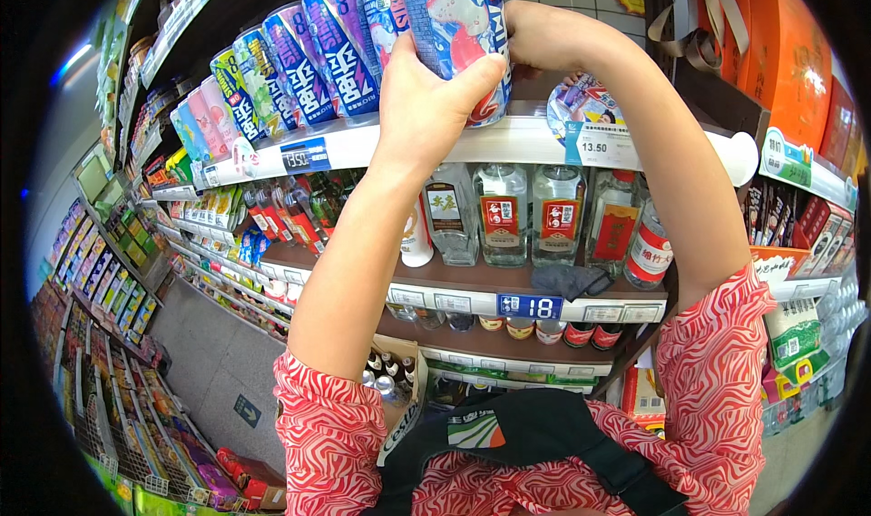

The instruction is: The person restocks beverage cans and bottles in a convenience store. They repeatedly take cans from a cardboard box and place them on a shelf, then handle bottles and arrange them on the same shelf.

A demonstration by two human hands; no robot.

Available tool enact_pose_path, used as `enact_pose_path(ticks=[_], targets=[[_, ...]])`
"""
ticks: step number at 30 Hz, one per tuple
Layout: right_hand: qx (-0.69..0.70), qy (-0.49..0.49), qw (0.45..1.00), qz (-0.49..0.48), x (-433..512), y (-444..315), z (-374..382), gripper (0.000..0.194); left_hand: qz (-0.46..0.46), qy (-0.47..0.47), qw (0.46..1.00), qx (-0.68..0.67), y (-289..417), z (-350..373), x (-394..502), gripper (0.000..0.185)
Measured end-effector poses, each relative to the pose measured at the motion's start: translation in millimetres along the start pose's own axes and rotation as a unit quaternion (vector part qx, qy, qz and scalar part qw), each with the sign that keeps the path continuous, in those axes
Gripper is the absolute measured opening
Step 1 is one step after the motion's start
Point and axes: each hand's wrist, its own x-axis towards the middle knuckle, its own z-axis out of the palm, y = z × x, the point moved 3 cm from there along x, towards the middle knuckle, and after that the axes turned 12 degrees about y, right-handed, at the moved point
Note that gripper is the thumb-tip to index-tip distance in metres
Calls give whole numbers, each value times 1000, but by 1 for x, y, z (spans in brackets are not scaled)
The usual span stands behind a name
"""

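My left hand (435,94) is wrapped around a blue drink can with a pink-and-white picture (456,29) at the front edge of the upper shelf (517,138). My right hand (544,36) reaches behind that can's right side; its fingers are mostly hidden, so I cannot tell what they touch. More tall cans (340,53) in blue and purple stand in a row to the left, beside green and pink ones (214,114). A round picture card (578,107) and a price tag (605,145) sit at the shelf edge under my right forearm.
Clear glass liquor bottles (502,213) line the shelf below, with a dark grey cloth (571,281) at its edge. An open cardboard box of bottles (408,373) stands lower down. Orange boxes (782,60) are at the right. An aisle floor (211,352) runs along the left.
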Motion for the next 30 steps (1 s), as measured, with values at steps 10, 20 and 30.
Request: enact_pose_path(ticks=[10, 20, 30], targets=[[-23, 9, 1000, 10, 10, 9, 2, 23, 8, 48, 994, 93, -22, 8, 13, 63], [451, 117, 874, -139, -8, -29, -54, 77, 118, 112, 964, 210, -24, 25, 11, 72], [404, 159, 877, -207, 34, -7, -27, 61, 303, 169, 862, 368, -34, 41, -9, 93]])
